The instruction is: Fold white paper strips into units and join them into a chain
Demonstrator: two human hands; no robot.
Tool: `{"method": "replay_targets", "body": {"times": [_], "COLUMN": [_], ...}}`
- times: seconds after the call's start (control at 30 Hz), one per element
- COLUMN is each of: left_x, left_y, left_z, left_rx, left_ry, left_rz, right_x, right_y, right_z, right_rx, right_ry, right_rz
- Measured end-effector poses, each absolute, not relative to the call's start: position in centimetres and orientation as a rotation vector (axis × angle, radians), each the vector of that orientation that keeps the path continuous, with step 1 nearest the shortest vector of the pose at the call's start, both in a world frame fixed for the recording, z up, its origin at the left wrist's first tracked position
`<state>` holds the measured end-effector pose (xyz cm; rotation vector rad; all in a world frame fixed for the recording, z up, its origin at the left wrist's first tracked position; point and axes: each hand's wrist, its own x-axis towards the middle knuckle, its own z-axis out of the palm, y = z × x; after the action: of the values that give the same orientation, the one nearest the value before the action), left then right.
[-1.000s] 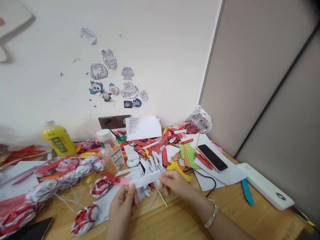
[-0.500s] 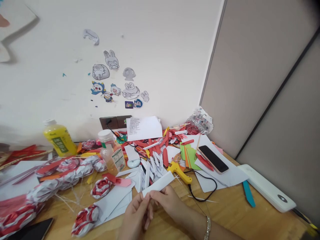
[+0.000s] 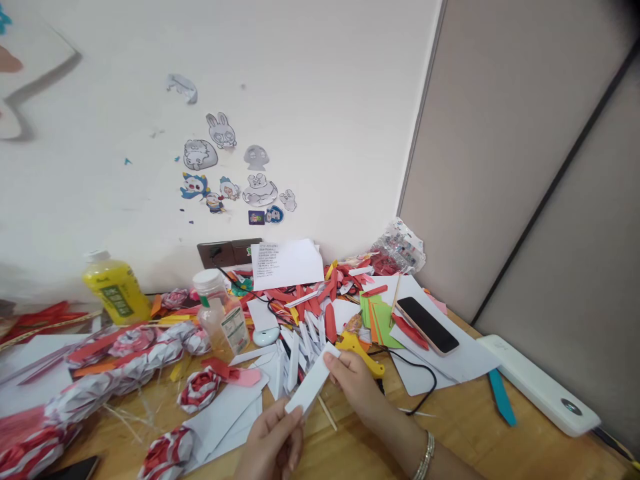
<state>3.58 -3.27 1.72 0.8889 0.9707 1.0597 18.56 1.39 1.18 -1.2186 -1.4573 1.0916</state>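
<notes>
Pinched shut on strip [image 3: 311, 385]: left hand [image 3: 276, 437] at seven-o'clock end, right hand [image 3: 354, 383] at one-o'clock end. Glue gun [image 3: 354, 344] near right hand, at strip's two o'clock.

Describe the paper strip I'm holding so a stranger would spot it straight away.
On the wooden table, find the heap of red and white paper pieces. At its near side, a flat white strip slants up to the right. Its neighbours lie loose; this one is held between left hand and right hand.
</notes>
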Motion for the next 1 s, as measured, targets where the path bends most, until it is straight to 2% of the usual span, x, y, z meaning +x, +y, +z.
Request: {"method": "replay_targets", "body": {"times": [0.1, 0.27, 0.4, 0.6, 0.73, 1.0], "left_x": [3.6, 3.6, 3.9, 4.0, 3.8, 3.3], "left_y": [-3.7, -4.0, -3.9, -3.0, -3.1, -3.6], "left_z": [1.7, 1.6, 2.0, 1.3, 1.1, 2.5], "left_rx": [0.942, 1.047, 0.916, 0.839, 1.015, 1.419], "left_ry": [0.932, 0.904, 0.869, 0.846, 0.92, 1.249], "left_rz": [0.937, 0.762, 0.845, 0.95, 0.945, 1.158], "right_x": [18.5, 18.2, 17.8, 17.3, 17.1, 16.5], "right_y": [1.3, 0.2, -0.4, 0.0, 0.1, -0.9], "right_z": [1.5, 2.5, 2.7, 2.4, 2.4, 2.9], "right_rx": [-1.218, -1.103, -0.98, -0.921, -0.828, -0.931], "right_ry": [-1.473, -1.675, -1.697, -1.57, -1.5, -1.495], "right_rz": [1.07, 1.231, 1.483, 1.303, 1.374, 1.33]}}
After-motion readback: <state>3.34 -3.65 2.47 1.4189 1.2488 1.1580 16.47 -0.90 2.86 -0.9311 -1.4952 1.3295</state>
